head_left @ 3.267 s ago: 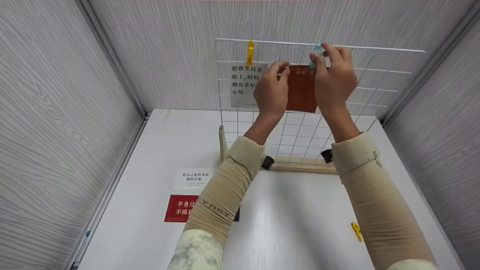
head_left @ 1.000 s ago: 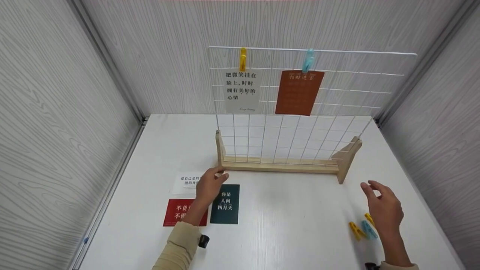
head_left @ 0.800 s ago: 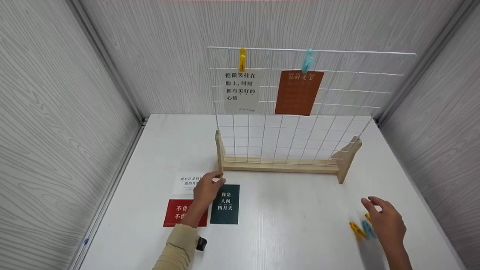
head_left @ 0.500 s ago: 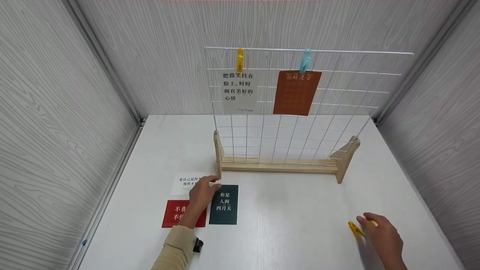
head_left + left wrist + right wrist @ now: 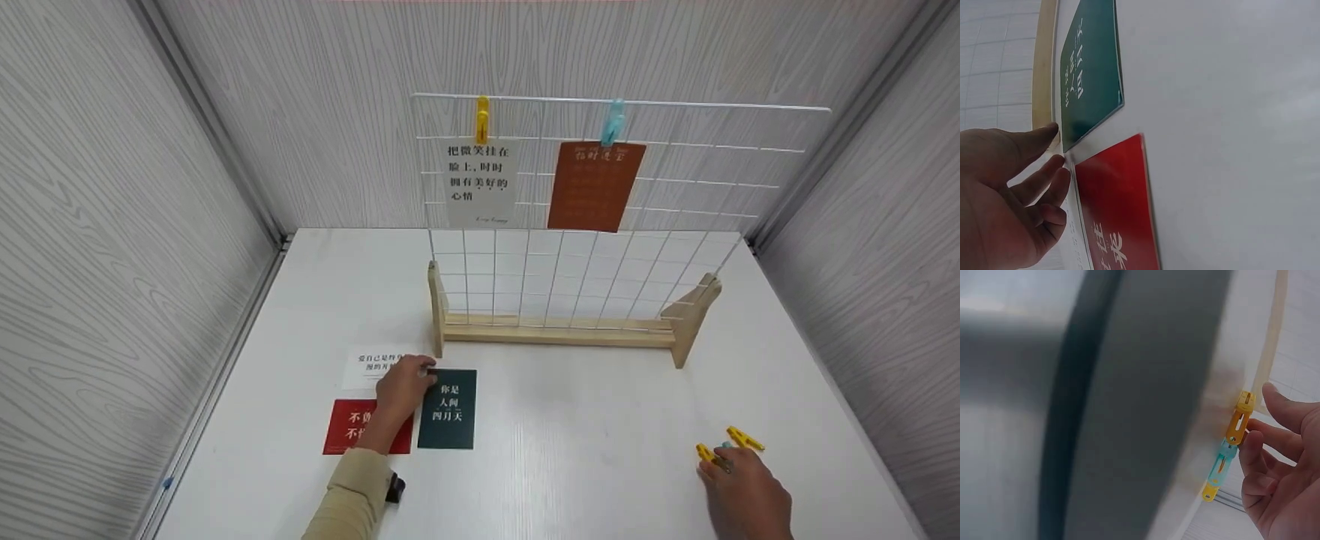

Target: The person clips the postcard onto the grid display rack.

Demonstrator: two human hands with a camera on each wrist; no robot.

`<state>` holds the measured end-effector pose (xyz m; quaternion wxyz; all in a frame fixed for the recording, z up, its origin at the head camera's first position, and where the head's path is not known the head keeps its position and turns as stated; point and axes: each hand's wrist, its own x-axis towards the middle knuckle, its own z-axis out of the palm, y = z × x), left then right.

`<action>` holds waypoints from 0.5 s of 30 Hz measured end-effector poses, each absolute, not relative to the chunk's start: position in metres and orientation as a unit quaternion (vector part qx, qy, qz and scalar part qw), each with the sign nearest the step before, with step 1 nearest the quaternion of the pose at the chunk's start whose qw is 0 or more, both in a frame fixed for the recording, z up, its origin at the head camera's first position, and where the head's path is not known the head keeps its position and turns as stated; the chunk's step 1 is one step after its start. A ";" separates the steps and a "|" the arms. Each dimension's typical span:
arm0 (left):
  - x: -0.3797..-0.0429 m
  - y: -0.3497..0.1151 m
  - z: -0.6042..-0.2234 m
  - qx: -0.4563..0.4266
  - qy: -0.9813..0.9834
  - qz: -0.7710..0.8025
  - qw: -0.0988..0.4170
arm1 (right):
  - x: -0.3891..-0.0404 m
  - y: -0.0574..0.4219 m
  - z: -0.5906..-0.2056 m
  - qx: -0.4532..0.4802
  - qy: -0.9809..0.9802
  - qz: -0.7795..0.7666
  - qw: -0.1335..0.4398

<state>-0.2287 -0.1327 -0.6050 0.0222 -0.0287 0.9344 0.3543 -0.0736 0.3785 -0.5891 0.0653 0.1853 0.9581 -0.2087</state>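
In the head view my left hand (image 5: 403,390) is at the upper-left corner of a dark green card (image 5: 448,420) lying on the table. Its thumb and fingertips stand apart beside that corner in the left wrist view; contact is unclear. Under the wrist lies a red card (image 5: 346,429), partly covered, and a white card (image 5: 364,369) is just above it. At the right, my right hand (image 5: 750,491) reaches among clothespins: a yellow clothespin (image 5: 1238,422), a light blue clothespin (image 5: 1220,464) and a second yellow clothespin (image 5: 745,438). Its thumb is away from them, while the index fingertip passes behind the nearest yellow one.
A white wire grid (image 5: 540,277) stands in a wooden base (image 5: 559,335). A yellow clothespin (image 5: 482,120) holds a pale card (image 5: 480,202) on it, and a light blue clothespin (image 5: 613,122) holds a rust-red card (image 5: 596,191). Wood-grain panels surround the white table (image 5: 577,450).
Both hands let go of the rust-red card and its blue clothespin on the grid and came down. The left moved to the green card's corner, the right to the clothespins on the table.
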 end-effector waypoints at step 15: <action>-0.228 -0.132 -0.609 -0.031 0.942 0.334 0.022 | -0.072 0.375 -0.591 0.211 0.951 -0.197 0.110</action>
